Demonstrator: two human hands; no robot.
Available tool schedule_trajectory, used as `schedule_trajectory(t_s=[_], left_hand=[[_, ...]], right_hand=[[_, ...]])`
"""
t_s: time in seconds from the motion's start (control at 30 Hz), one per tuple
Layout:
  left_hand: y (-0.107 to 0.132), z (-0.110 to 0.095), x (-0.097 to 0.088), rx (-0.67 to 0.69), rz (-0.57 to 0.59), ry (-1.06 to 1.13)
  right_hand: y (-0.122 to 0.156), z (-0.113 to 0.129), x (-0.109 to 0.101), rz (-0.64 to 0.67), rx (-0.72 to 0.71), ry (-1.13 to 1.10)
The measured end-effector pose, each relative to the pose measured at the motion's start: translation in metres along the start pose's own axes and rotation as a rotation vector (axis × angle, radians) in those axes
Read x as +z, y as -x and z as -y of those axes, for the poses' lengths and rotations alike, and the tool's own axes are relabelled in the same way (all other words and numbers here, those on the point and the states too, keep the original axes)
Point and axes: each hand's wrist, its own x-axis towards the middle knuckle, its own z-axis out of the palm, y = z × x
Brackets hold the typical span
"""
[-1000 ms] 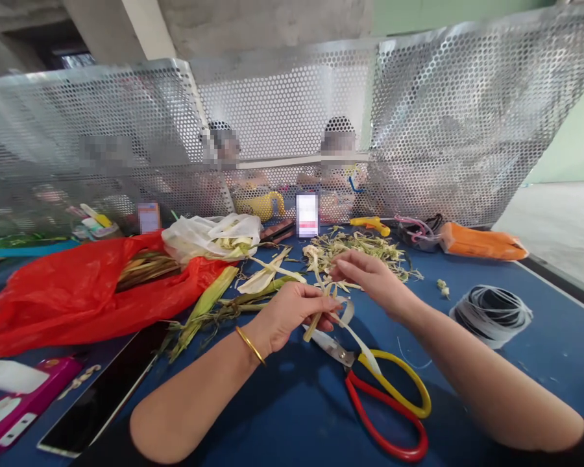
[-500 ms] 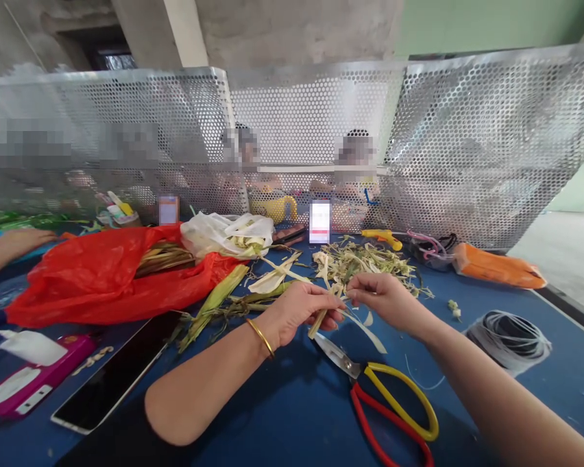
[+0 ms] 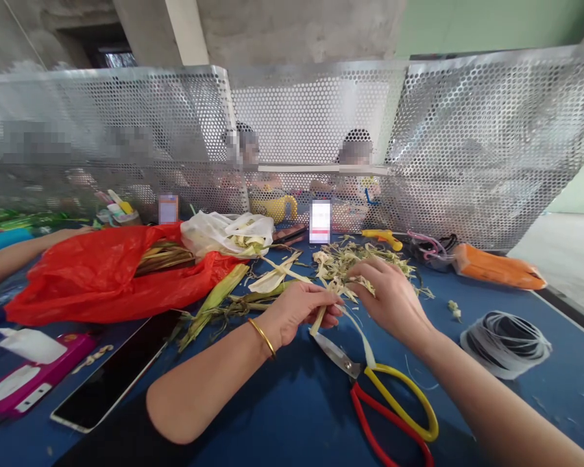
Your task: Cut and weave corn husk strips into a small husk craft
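My left hand (image 3: pixel 296 312), with a gold bangle on the wrist, is closed on a pale leaf strip (image 3: pixel 319 319) just above the blue table (image 3: pixel 282 415). My right hand (image 3: pixel 388 293) is beside it, fingers pinched on a thin strand of the same leaf near a pile of leaf shreds (image 3: pixel 357 261). A long pale strip (image 3: pixel 365 337) trails down from the hands across the scissors (image 3: pixel 384 402), which have one yellow and one red handle and lie shut on the table below my hands.
A red plastic bag (image 3: pixel 102 279) with leaves and a white bag (image 3: pixel 226 235) lie at left. A phone (image 3: pixel 107 379) and pink case (image 3: pixel 24 383) sit near the front left. A coil of wire (image 3: pixel 506 340) is right. A perforated metal screen (image 3: pixel 418 136) stands behind; people sit beyond it.
My right hand has moved up and forward over the shred pile, pulling a strand off the strip. My left hand has stayed in place. The view shifted slightly up earlier.
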Motion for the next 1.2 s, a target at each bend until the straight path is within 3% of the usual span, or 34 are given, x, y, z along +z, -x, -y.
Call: schedule_trajectory(t_s=[0.1,0.2,0.27,0.37,0.57,1.0,1.2], left_hand=[[-0.003,0.003,0.000,0.041,-0.031,0.079],[-0.005,0.005,0.001,0.082,-0.041,0.143],[-0.006,0.006,0.001,0.075,-0.052,0.159],[-0.005,0.004,0.000,0.057,-0.031,0.152],[0.001,-0.007,-0.007,0.042,0.127,0.142],[0.007,-0.008,0.000,0.074,0.006,0.201],[0.008,-0.009,0.003,0.053,-0.045,0.173]], right_hand=[[0.002,0.020,-0.002,0.079,-0.364,0.048],[0.008,0.036,0.007,0.175,-0.520,0.220],[0.012,0.040,0.016,0.159,-0.574,0.335],[0.016,0.039,0.025,0.069,-0.580,0.378],[0.018,0.036,0.025,-0.094,-0.458,0.325],[0.027,0.048,0.028,-0.155,-0.626,0.232],[0.026,0.049,0.029,-0.079,-0.745,0.223]])
